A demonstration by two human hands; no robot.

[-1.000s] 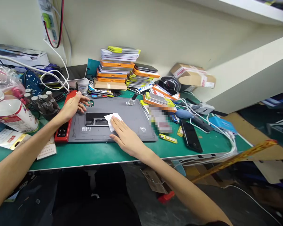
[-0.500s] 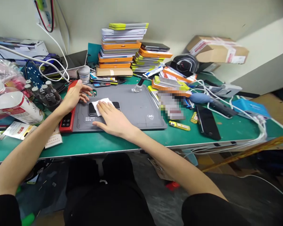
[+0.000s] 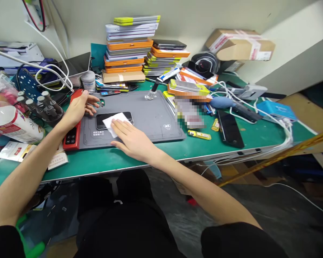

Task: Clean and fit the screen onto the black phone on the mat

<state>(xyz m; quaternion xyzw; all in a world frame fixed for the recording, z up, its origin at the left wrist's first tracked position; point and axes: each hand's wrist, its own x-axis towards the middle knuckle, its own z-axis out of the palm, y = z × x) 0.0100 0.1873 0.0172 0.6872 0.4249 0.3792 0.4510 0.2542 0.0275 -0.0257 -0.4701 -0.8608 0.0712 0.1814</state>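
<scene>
A black-faced smartphone point(image 3: 99, 122) lies flat on a grey work mat point(image 3: 156, 118). Partly covering its screen is a white tissue point(image 3: 121, 116), which hangs over the phone's near edge. My right hand point(image 3: 134, 141) presses the tissue down with fingers stretched and close together, thumb apart. My left hand point(image 3: 80, 105) rests above the red control panel point(image 3: 71, 138) at the mat's left end. Its fingers are loosely curled and apart, with nothing in them. Beside those fingertips sits a small green circuit board point(image 3: 101, 103).
A small glass bottle with a black cap point(image 3: 151, 92) stands on the mat. Stacked flat boxes point(image 3: 127, 44) rise behind it. Another phone point(image 3: 230, 129), yellow tubes point(image 3: 199, 135) and white cables point(image 3: 285, 125) lie to the right. Pen-like tools point(image 3: 43, 107) stand at left.
My right hand and the tissue have slid toward the near side and right across the phone, baring more of its far edge. My left hand stays by the red panel. The camera view has shifted.
</scene>
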